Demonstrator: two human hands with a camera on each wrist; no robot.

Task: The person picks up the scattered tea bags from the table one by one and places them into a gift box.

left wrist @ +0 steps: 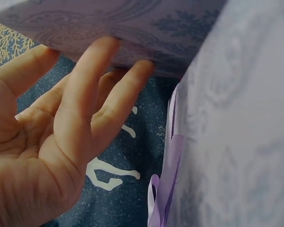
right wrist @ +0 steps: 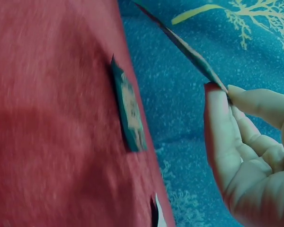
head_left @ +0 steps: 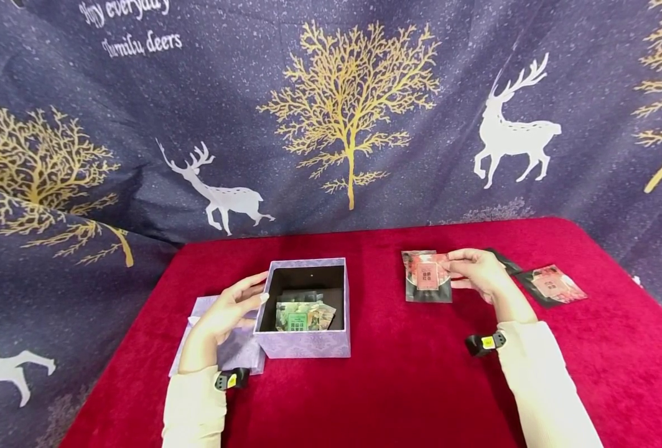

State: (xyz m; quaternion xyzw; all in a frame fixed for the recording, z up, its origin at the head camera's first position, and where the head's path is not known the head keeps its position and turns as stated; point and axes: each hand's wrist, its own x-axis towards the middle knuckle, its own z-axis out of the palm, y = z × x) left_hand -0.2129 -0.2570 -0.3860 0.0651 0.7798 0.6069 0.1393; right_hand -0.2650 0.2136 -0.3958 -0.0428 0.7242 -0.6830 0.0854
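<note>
My right hand (head_left: 479,274) pinches a red-and-black tea packet (head_left: 427,289) by its right edge between thumb and fingers. In the right wrist view, the pinched packet (right wrist: 191,54) is seen nearly edge-on, raised over the red cloth. Part of another packet (head_left: 417,253) shows behind it. Fingers of my left hand (head_left: 219,323) rest against the left side of a lavender patterned box (head_left: 308,344). They are extended along its wall in the left wrist view. The box stands without a lid, its dark inside holding several packets, with a green tea packet (head_left: 297,317) on top.
A lavender lid (head_left: 233,353) with a ribbon lies left of the box, partly behind my left hand. To the right of my right hand lie a red tea packet (head_left: 555,285) and a dark packet (head_left: 504,261). A dark blue curtain (head_left: 213,112) hangs behind the red tablecloth (head_left: 387,398).
</note>
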